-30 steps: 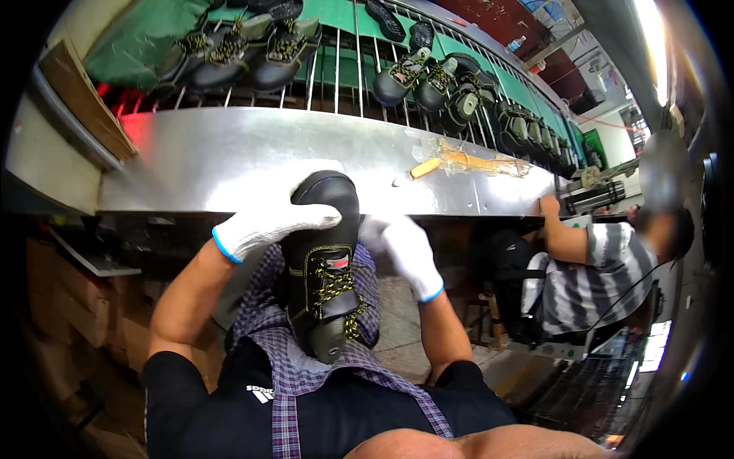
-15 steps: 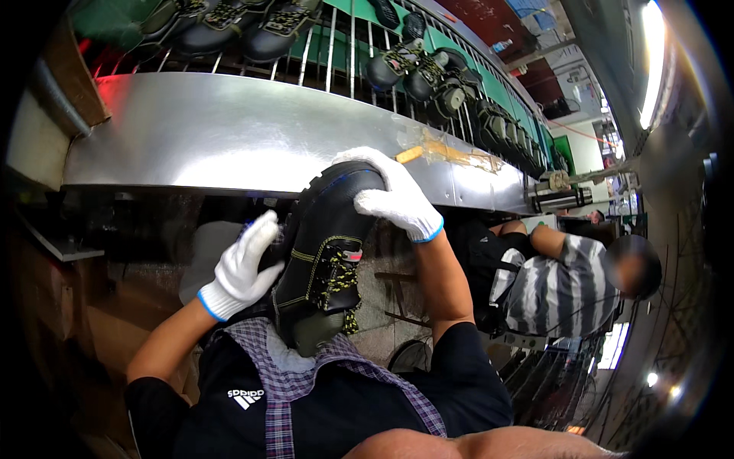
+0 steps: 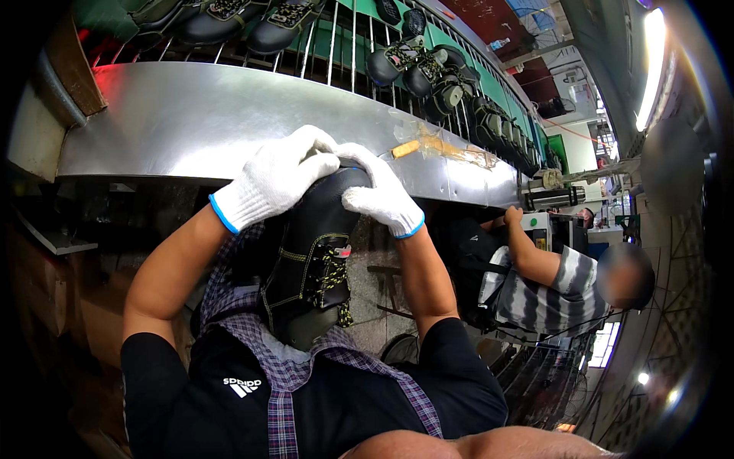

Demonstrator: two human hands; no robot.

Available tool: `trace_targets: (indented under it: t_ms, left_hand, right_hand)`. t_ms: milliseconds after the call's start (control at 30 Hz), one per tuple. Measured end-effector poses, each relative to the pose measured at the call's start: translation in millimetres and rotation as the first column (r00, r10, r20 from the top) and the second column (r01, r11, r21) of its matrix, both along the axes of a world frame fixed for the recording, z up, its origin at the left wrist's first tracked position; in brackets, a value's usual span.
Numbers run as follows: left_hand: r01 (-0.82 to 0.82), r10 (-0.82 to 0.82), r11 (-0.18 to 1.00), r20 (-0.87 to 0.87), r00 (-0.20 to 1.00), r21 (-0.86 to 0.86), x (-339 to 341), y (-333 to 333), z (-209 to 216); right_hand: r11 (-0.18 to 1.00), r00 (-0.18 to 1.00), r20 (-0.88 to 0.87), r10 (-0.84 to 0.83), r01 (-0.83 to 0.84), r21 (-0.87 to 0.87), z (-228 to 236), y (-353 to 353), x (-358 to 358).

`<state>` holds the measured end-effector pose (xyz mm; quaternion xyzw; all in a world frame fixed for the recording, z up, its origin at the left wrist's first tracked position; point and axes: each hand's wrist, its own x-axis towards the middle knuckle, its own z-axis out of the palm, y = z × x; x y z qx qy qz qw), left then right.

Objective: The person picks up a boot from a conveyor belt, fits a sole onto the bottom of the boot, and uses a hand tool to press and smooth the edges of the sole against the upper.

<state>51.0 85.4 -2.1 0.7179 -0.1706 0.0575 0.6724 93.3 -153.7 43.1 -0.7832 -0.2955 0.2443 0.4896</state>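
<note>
A black work boot (image 3: 310, 249) with yellow stitching and black-and-yellow laces stands tilted against my checked apron, toe pointing away from me. My right hand (image 3: 384, 195), in a white knit glove with a blue cuff, is wrapped over the toe from the right, thumb on the upper. From the left, my gloved left hand (image 3: 279, 174) closes its bent fingers at the edge of the toe, close to the right fingertips. Both hands block the view of the toe's far edge, and most of the sole is turned away.
Beyond the boot runs a shiny metal ledge (image 3: 183, 126) with a yellow-handled tool (image 3: 406, 149) on it. Behind it, a barred rack holds several black shoes (image 3: 281, 27). On the right sits another person in a striped shirt (image 3: 547, 291). Cardboard boxes (image 3: 115, 306) stand at the left.
My left hand has moved up and right from beside the boot to its toe, its fingers closing there. Boot and right hand have shifted slightly left. The other person's arm has reached toward the ledge.
</note>
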Motion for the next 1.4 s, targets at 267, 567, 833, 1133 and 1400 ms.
trace_targets:
  t_ms: [267, 567, 833, 1133, 1400]
  left_hand:
    - [0.394, -0.549, 0.815, -0.348, 0.760, -0.426, -35, 44, -44]
    - [0.345, -0.428, 0.877, -0.215, 0.878, -0.335, -61, 23, -17]
    - [0.117, -0.085, 0.976, -0.175, 0.981, 0.186, -99, 10, 14]
    - [-0.057, 0.058, 0.998, 0.024, 0.998, -0.012, -82, 55, 49]
    - [-0.020, 0.006, 0.997, -0.202, 0.979, -0.069, 21, 74, -32]
  right_hand:
    - [0.995, 0.992, -0.109, -0.069, 0.076, 0.066, 13, -21, -7]
    - [0.996, 0.995, -0.059, -0.085, 0.082, -0.040, 15, -20, -3]
    - [0.995, 0.995, 0.014, -0.099, 0.099, -0.023, 33, -16, -15]
    - [0.631, 0.512, -0.800, -0.311, 0.741, 0.229, -46, 72, -60]
    - [0.895, 0.909, 0.162, -0.383, 0.409, -0.179, 12, 63, -102]
